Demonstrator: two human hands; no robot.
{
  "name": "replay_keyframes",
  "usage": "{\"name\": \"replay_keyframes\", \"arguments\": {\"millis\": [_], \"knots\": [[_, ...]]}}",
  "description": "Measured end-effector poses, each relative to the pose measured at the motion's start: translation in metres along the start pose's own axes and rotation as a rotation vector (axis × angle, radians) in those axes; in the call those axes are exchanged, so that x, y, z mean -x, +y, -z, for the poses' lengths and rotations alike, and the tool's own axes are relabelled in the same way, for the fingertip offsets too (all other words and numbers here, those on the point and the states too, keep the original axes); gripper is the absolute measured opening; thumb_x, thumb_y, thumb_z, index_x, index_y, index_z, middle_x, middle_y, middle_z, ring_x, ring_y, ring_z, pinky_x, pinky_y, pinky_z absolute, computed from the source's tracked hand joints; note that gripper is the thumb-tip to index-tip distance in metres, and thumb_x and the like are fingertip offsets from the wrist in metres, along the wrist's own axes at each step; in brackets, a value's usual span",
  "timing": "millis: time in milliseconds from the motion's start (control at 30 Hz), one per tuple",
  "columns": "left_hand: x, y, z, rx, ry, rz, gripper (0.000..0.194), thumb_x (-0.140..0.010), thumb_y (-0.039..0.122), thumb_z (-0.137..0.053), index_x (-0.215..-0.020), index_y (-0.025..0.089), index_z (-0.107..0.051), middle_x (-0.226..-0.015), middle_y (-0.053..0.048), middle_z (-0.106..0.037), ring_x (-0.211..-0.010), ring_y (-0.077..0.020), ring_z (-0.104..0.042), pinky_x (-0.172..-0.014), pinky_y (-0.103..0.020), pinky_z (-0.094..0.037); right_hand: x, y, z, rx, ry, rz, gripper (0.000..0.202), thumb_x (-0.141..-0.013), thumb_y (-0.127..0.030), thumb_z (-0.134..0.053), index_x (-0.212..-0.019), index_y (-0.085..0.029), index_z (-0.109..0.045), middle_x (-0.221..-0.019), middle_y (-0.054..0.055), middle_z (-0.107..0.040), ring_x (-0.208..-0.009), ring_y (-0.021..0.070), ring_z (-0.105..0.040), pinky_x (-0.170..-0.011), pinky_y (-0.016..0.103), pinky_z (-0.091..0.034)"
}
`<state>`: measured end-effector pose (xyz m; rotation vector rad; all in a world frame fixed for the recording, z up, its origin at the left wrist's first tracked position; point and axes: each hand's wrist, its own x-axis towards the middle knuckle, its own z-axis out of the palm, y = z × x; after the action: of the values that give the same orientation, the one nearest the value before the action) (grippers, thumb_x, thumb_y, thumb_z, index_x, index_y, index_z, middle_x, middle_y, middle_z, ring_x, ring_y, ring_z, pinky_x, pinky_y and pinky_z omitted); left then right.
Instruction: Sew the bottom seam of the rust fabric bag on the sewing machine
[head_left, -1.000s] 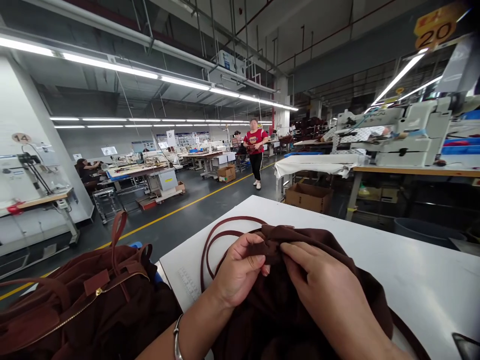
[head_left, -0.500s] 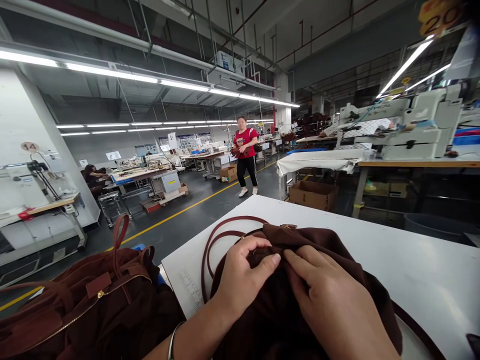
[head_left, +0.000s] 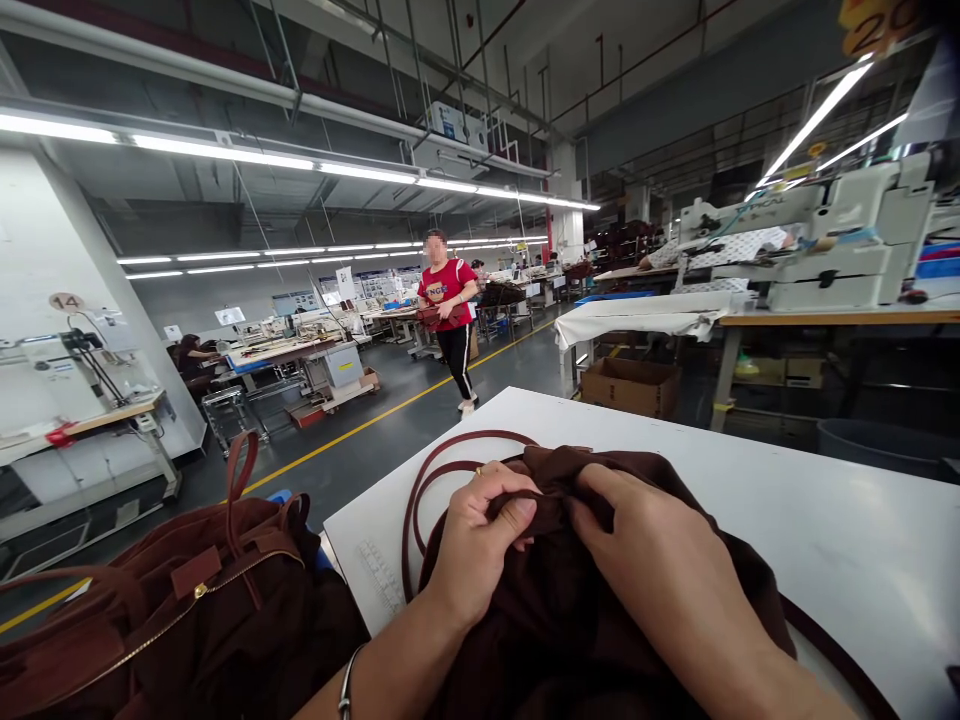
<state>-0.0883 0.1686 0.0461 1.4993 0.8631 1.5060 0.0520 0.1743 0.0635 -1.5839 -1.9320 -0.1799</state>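
A dark brown fabric bag [head_left: 585, 620] lies bunched on the white table [head_left: 847, 510], its reddish-brown strap [head_left: 417, 500] looping out at the left. My left hand [head_left: 480, 545] pinches a fold of the bag's cloth between thumb and fingers. Close beside it, my right hand [head_left: 660, 560] grips the same cloth at the upper edge, its fingertips partly hidden in the folds. The inside of the bag is too dark to make out.
More brown bags with a gold zipper [head_left: 201, 592] are heaped at the lower left. A person in a red shirt [head_left: 448, 290] walks in the aisle. Cardboard box [head_left: 630, 388] and sewing machine [head_left: 832, 240] stand beyond the table.
My left hand has drawn a fold of cloth up into its pinch, and my right hand has shifted slightly up. The person in red has come nearer and moved left.
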Motion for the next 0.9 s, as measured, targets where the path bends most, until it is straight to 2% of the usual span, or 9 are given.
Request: {"name": "replay_keyframes", "arguments": {"millis": [133,200,300,333,400,500,600,700,900], "knots": [[0.003,0.009,0.0,-0.405,0.018,-0.348,0.018,-0.078,0.015,-0.05,-0.082,0.02,-0.067,-0.089,-0.007,-0.055,-0.084,-0.0181,-0.051,-0.077,-0.028,-0.041,-0.003,0.0,0.0,-0.026,-0.033,0.051,0.016,-0.075,-0.018,-0.048,-0.061,-0.024,-0.053,-0.061,-0.002,-0.06,-0.054,0.0168,-0.054,-0.044,0.026,-0.023],[0.004,0.013,0.002,-0.523,-0.102,-0.458,0.026,-0.078,0.011,-0.047,-0.09,0.022,-0.067,-0.092,-0.008,-0.058,-0.087,-0.0196,-0.052,-0.081,-0.03,-0.039,-0.004,0.001,0.001,-0.038,-0.051,0.039,0.017,-0.074,-0.017,-0.046,-0.06,-0.023,-0.054,-0.058,-0.001,-0.059,-0.052,0.0166,-0.053,-0.044,0.026,-0.022],[0.004,0.014,0.002,-0.569,-0.252,-0.477,0.029,-0.077,0.009,-0.046,-0.093,0.023,-0.066,-0.09,-0.009,-0.061,-0.082,-0.0195,-0.054,-0.076,-0.029,-0.041,-0.009,0.004,0.003,-0.063,-0.084,-0.021,0.018,-0.072,-0.015,-0.046,-0.059,-0.023,-0.056,-0.056,0.0,-0.059,-0.051,0.0165,-0.052,-0.043,0.025,-0.022],[0.004,0.013,0.002,-0.556,-0.226,-0.464,0.027,-0.077,0.01,-0.047,-0.09,0.022,-0.066,-0.088,-0.009,-0.061,-0.082,-0.0194,-0.054,-0.075,-0.029,-0.041,-0.011,0.006,0.003,-0.076,-0.098,-0.036,0.018,-0.072,-0.016,-0.046,-0.06,-0.023,-0.056,-0.056,0.0,-0.059,-0.052,0.0166,-0.053,-0.043,0.024,-0.023],[0.003,0.009,0.0,-0.471,-0.078,-0.379,0.019,-0.079,0.016,-0.047,-0.084,0.02,-0.065,-0.084,-0.007,-0.059,-0.075,-0.0168,-0.055,-0.067,-0.025,-0.043,-0.015,0.009,0.003,-0.11,-0.128,-0.044,0.017,-0.072,-0.015,-0.048,-0.059,-0.023,-0.056,-0.057,-0.001,-0.059,-0.053,0.0161,-0.053,-0.044,0.024,-0.026],[-0.001,0.002,-0.003,-0.237,0.096,-0.108,0.014,-0.081,0.027,-0.048,-0.081,0.017,-0.058,-0.076,-0.003,-0.054,-0.052,-0.0084,-0.049,-0.047,-0.019,-0.04,-0.019,0.017,0.001,-0.175,-0.167,-0.015,0.019,-0.072,-0.013,-0.049,-0.055,-0.022,-0.052,-0.054,-0.002,-0.056,-0.052,0.0145,-0.052,-0.047,0.023,-0.03],[-0.01,-0.001,-0.002,-0.054,0.084,0.072,0.018,-0.078,0.032,-0.052,-0.082,0.015,-0.055,-0.068,0.0,-0.05,-0.051,-0.0069,-0.046,-0.045,-0.017,-0.039,-0.019,0.022,0.0,-0.247,-0.187,0.014,0.019,-0.075,-0.013,-0.048,-0.057,-0.022,-0.051,-0.054,-0.004,-0.056,-0.053,0.0135,-0.052,-0.049,0.022,-0.033],[-0.015,0.001,-0.003,0.047,0.049,0.122,0.019,-0.077,0.031,-0.054,-0.08,0.013,-0.056,-0.063,0.0,-0.047,-0.053,-0.007,-0.045,-0.044,-0.015,-0.037,-0.016,0.021,0.001,-0.273,-0.166,0.011,0.019,-0.076,-0.016,-0.045,-0.059,-0.023,-0.052,-0.052,-0.005,-0.055,-0.05,0.0127,-0.051,-0.047,0.022,-0.032],[-0.004,0.002,-0.013,0.163,-0.028,0.152,0.021,-0.072,0.033,-0.06,-0.078,0.013,-0.058,-0.061,0.002,-0.044,-0.049,-0.0054,-0.041,-0.041,-0.015,-0.036,-0.018,0.014,-0.005,-0.124,0.015,-0.001,0.017,-0.072,-0.014,-0.043,-0.057,-0.021,-0.046,-0.054,0.001,-0.054,-0.052,0.0167,-0.048,-0.045,0.026,-0.022]]}}
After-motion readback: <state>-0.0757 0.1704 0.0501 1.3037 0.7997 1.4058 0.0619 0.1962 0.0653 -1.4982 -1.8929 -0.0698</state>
